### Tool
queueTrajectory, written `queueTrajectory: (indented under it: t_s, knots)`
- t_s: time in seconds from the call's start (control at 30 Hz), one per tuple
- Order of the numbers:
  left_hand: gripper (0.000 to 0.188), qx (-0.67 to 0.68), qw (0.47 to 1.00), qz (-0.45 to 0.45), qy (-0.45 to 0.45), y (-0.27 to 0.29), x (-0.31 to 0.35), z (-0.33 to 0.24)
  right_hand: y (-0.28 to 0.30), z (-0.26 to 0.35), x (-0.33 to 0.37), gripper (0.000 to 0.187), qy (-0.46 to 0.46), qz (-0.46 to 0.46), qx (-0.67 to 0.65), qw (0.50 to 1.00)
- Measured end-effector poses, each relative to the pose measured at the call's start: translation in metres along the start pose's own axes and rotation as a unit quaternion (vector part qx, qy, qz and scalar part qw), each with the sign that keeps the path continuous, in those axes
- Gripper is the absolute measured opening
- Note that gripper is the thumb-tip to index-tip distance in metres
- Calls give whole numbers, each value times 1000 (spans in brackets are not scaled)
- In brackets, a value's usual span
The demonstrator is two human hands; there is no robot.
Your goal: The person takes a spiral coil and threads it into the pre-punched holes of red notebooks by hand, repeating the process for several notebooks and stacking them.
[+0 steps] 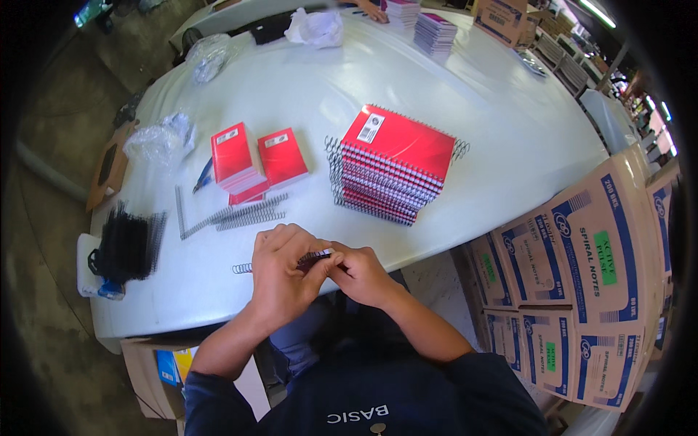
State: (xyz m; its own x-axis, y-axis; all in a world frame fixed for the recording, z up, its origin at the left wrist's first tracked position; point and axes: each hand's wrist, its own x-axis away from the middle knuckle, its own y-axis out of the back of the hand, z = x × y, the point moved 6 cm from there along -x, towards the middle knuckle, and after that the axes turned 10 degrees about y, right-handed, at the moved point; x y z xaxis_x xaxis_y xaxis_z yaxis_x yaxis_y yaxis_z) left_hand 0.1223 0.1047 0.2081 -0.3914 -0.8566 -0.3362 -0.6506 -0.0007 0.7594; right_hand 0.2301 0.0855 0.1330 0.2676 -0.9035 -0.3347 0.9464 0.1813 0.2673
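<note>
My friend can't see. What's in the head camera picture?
A person's left hand and right hand hold what looks like a notebook, mostly hidden, with a wire coil poking out leftward, at a white table. Farther back are loose coils, red pads, and a bigger stack of red spiral notebooks.

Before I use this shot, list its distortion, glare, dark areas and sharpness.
Head view: the table bows at its edges, the boxes curve at right; head view: a ceiling light glares at upper right; head view: black fills the corners; head view: the left hand and right hand look fairly sharp, the held notebook mostly hidden.
</note>
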Motion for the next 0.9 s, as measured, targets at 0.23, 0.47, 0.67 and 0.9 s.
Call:
queueTrajectory:
  t_s: [0.23, 0.47, 0.67, 0.9]
  knots:
    - [15, 135, 990, -40, -33, 4, -16, -36, 46, 35, 5, 23, 28, -58, 85, 994]
    - [15, 162, 985, 20, -53, 8, -16, -37, 45, 47, 13, 20, 48, -64, 15, 997]
    - [37, 44, 996, -69, -16, 29, -5, -39, 43, 54, 10, 19, 77, -66, 54, 993]
    - [44, 567, 811, -126, 74, -8, -25, -45, 85, 89, 3, 45, 245, -395, 13, 885]
